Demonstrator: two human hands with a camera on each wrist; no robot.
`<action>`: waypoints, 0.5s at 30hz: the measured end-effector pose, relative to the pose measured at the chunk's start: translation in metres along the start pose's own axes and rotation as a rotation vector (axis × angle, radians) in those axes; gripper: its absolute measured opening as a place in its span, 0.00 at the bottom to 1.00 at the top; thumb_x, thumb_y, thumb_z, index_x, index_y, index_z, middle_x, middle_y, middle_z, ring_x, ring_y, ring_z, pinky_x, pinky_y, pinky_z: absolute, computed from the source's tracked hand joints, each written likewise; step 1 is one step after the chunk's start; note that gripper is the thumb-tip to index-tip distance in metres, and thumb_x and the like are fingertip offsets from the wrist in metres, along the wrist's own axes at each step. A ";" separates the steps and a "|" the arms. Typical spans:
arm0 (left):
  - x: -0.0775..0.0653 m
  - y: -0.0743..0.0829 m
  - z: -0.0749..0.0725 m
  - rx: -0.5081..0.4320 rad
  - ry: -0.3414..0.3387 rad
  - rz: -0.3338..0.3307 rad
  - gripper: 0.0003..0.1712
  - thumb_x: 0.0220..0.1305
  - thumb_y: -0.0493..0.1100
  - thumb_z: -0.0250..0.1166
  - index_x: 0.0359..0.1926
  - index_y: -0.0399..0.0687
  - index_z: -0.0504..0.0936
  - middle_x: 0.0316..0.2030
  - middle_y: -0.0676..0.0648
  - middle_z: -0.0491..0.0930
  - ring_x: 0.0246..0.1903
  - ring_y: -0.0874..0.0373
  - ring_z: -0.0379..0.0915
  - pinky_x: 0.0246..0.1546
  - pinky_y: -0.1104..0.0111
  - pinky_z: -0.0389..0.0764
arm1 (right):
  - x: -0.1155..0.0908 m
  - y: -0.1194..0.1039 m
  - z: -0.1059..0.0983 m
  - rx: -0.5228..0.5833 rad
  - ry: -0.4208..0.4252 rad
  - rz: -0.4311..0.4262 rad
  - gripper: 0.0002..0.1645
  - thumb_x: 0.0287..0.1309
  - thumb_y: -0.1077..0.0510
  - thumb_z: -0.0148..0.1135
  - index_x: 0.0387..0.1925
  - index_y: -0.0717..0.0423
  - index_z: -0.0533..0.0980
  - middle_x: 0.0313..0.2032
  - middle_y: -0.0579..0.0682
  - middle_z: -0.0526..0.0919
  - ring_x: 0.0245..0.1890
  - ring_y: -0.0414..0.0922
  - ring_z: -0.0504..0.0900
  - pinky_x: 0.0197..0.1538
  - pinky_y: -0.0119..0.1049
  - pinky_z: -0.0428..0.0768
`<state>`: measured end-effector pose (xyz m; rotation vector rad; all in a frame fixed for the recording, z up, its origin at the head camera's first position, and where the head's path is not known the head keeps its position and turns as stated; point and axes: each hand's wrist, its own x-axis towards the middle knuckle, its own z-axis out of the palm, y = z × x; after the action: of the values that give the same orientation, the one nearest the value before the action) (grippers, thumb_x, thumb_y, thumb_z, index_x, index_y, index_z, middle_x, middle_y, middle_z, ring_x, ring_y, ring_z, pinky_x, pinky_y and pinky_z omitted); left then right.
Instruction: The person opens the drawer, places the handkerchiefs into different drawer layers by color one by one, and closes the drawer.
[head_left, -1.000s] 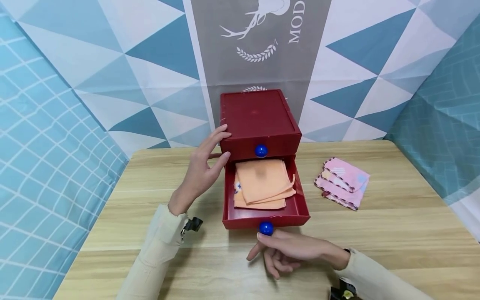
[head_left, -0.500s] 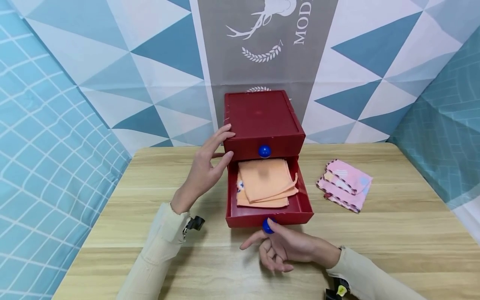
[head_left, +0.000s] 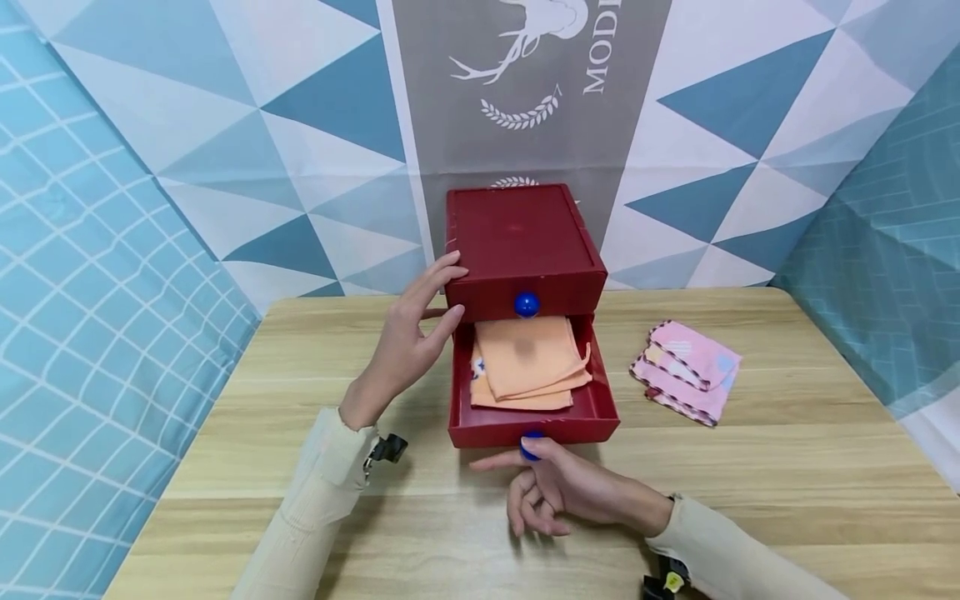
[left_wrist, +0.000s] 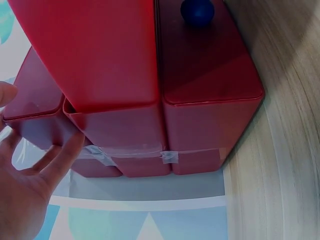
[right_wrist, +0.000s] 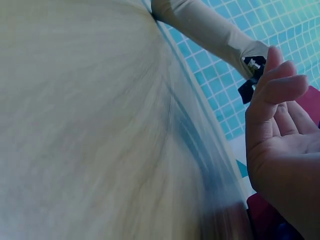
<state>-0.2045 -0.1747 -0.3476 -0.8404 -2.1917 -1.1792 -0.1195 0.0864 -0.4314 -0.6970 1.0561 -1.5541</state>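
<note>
A dark red drawer unit (head_left: 517, 229) with three tiers stands against the back cloth. Its middle drawer (head_left: 596, 400) is pulled out and holds folded orange cloths (head_left: 525, 358). My left hand (head_left: 405, 333) rests at the unit's left front edge, fingers on the top tier and thumb by its front corner; the left wrist view shows its fingers (left_wrist: 62, 160) extended against the red side. My right hand (head_left: 566, 487) has its thumb against the drawer's blue knob (head_left: 533, 451). The index finger stretches left below the drawer, the others bend loosely.
A pink folded cloth (head_left: 686, 371) with a checked edge lies on the wooden table (head_left: 787, 467), right of the drawer unit. Another blue knob (head_left: 527, 304) sits on the top tier. Patterned cloths hang behind and at both sides.
The thumb of my right hand has come up onto the knob, and the middle drawer has slid slightly inward. The left hand stays at the unit's edge.
</note>
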 end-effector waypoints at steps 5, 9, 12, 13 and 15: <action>-0.001 -0.002 0.001 -0.001 0.007 -0.006 0.29 0.67 0.38 0.64 0.68 0.56 0.72 0.73 0.55 0.62 0.67 0.58 0.64 0.43 0.58 0.86 | 0.006 0.001 -0.002 0.007 0.023 -0.017 0.40 0.75 0.40 0.20 0.76 0.59 0.54 0.37 0.50 0.86 0.22 0.38 0.77 0.22 0.28 0.73; -0.001 -0.001 0.002 -0.009 0.014 -0.008 0.28 0.67 0.36 0.63 0.67 0.51 0.72 0.73 0.51 0.62 0.66 0.55 0.65 0.42 0.56 0.86 | 0.005 0.000 -0.003 0.015 0.052 -0.041 0.40 0.75 0.41 0.21 0.75 0.61 0.56 0.36 0.50 0.86 0.22 0.38 0.78 0.22 0.28 0.74; -0.001 0.005 0.002 -0.020 0.017 -0.014 0.27 0.67 0.34 0.62 0.66 0.46 0.73 0.72 0.46 0.63 0.66 0.52 0.66 0.42 0.52 0.86 | 0.004 -0.004 -0.006 0.019 0.095 -0.052 0.40 0.75 0.40 0.22 0.73 0.62 0.59 0.34 0.50 0.86 0.22 0.38 0.78 0.22 0.28 0.73; 0.000 0.008 0.001 -0.023 0.017 -0.016 0.26 0.67 0.33 0.62 0.66 0.44 0.73 0.72 0.44 0.63 0.66 0.52 0.66 0.43 0.51 0.86 | 0.004 -0.006 -0.008 0.017 0.110 -0.058 0.41 0.75 0.40 0.23 0.73 0.63 0.59 0.34 0.50 0.86 0.22 0.38 0.78 0.22 0.28 0.73; 0.001 0.018 -0.002 -0.028 0.015 -0.018 0.26 0.67 0.32 0.61 0.65 0.41 0.73 0.72 0.42 0.63 0.66 0.51 0.66 0.43 0.50 0.85 | 0.004 -0.010 -0.011 0.016 0.132 -0.059 0.42 0.75 0.39 0.24 0.73 0.65 0.59 0.33 0.50 0.86 0.22 0.39 0.78 0.22 0.28 0.72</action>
<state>-0.1919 -0.1680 -0.3365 -0.8224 -2.1795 -1.2237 -0.1346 0.0855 -0.4279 -0.6262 1.1271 -1.6761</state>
